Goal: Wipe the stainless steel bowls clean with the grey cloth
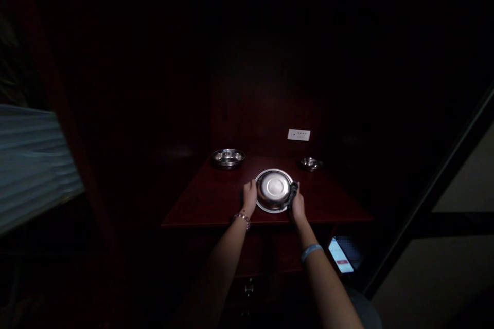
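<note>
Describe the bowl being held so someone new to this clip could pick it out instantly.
Find the dark red desk. Over its near part, the left hand and right hand grip a shiny metal bowl from either side. Its base faces the camera, while the wide dish and small bowl farther back sit open side up.

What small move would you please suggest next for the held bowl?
Probably turn the held bowl open side up: its base faces the camera, the left hand and right hand flank its rim, and the left bowl and right bowl sit open side up.
</note>
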A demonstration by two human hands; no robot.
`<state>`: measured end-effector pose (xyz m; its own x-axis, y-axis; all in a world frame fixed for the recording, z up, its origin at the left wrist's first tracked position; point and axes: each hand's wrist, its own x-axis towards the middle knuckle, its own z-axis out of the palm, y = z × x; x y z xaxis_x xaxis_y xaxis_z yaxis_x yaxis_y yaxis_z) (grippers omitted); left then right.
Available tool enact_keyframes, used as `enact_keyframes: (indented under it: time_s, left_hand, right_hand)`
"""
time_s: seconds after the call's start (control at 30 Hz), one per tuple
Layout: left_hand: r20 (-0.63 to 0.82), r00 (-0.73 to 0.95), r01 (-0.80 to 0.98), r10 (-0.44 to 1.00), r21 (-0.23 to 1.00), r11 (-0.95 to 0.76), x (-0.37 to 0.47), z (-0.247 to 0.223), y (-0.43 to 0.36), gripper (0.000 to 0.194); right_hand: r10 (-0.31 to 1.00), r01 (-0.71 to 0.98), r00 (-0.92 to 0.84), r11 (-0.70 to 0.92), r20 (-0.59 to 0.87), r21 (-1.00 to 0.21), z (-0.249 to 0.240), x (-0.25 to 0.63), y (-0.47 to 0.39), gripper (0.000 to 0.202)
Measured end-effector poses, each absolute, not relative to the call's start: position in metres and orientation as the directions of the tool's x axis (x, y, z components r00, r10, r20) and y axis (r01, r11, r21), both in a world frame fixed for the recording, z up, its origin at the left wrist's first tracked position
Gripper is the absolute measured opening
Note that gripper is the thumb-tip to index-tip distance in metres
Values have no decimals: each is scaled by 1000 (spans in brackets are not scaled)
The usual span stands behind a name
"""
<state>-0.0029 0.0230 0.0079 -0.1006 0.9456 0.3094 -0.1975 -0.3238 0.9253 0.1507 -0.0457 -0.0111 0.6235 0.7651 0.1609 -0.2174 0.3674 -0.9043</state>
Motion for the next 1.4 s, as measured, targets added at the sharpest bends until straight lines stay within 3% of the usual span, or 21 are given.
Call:
enact_keyframes:
  time_s: [1.4]
  left_hand:
    - [297, -75, -227, 952, 925, -306, -3, 15, 15, 37]
  right_hand:
    - [761, -223, 632, 360, 147, -906, -11, 151, -46, 66]
